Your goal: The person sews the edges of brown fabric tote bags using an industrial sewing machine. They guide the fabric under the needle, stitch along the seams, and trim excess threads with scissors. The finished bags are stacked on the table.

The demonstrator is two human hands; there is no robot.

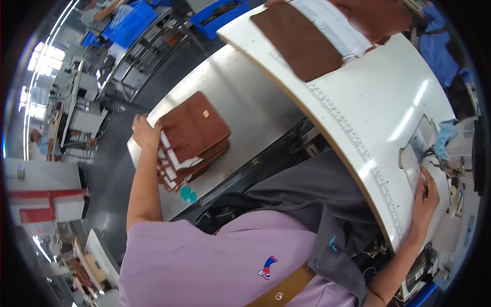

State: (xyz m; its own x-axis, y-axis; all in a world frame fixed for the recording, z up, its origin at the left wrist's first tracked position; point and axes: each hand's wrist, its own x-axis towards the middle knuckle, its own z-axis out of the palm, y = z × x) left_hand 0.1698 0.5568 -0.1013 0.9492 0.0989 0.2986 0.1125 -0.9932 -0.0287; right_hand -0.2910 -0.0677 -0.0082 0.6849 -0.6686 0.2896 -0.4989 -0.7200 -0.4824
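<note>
A stack of brown leather panels (192, 125) with white strips along one edge lies on the metal side table to my left. My left hand (147, 134) is at the far-left corner of this stack, its fingers bent around the edge of the top panel. Over on the right, my right hand (425, 198) rests on the white worktable beside the metal plate (413, 156) of a sewing machine. Its fingers are curled, and a small dark thing I cannot make out shows between them.
The curved white table (358, 117) carries printed ruler marks. At its far end a brown panel (302, 41) lies beside white material and a blurred brown piece. Teal round pieces (188, 194) sit near the stack. Blue bins (220, 18) and workers stand beyond.
</note>
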